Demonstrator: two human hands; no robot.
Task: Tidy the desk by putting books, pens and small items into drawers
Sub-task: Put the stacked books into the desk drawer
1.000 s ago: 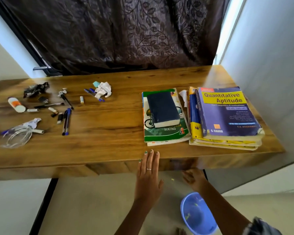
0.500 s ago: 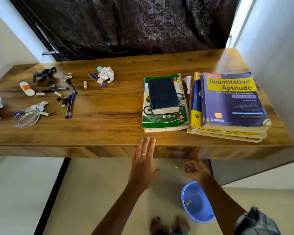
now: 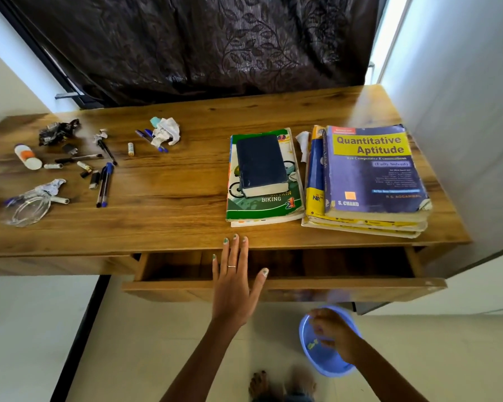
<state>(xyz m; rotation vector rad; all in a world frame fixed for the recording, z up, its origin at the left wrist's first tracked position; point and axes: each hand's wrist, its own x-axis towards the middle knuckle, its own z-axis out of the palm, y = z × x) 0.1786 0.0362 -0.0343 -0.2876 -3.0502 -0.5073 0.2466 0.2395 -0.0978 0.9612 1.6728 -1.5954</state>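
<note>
Pale floor tiles [image 3: 157, 343] fill the bottom of the view, and on them stands a blue plastic basin [image 3: 323, 361] with small green bits inside. Above this basin hangs the right hand [image 3: 333, 335]; it is blurred, its fingers look loosely curled and I see nothing held in them. The left hand [image 3: 234, 288] is stretched forward with straight, spread fingers, grasping nothing, and its fingertips [image 3: 235, 237] reach the front edge of the wooden bench [image 3: 172, 184]. Under this hand the drawer [image 3: 288, 285] stands pulled out from the bench; its inside is dark and I cannot tell what lies in it.

On the bench top, near the front at the right, lies a green biking book [image 3: 273, 206] with a dark blue book [image 3: 260, 165] on top. Just beside it to the right is a stack with the purple Quantitative Aptitude book [image 3: 372, 175] uppermost. At the left side are the small items: two blue pens [image 3: 104, 184] side by side, a coil of clear tube [image 3: 26, 211], a white glue stick [image 3: 28, 156] and a black crumpled wrapper [image 3: 57, 132]. Farther back lies a crumpled white paper [image 3: 167, 132] touching more blue pens [image 3: 150, 139]. Behind the bench hangs a dark curtain [image 3: 201, 39] with a leaf pattern.
</note>
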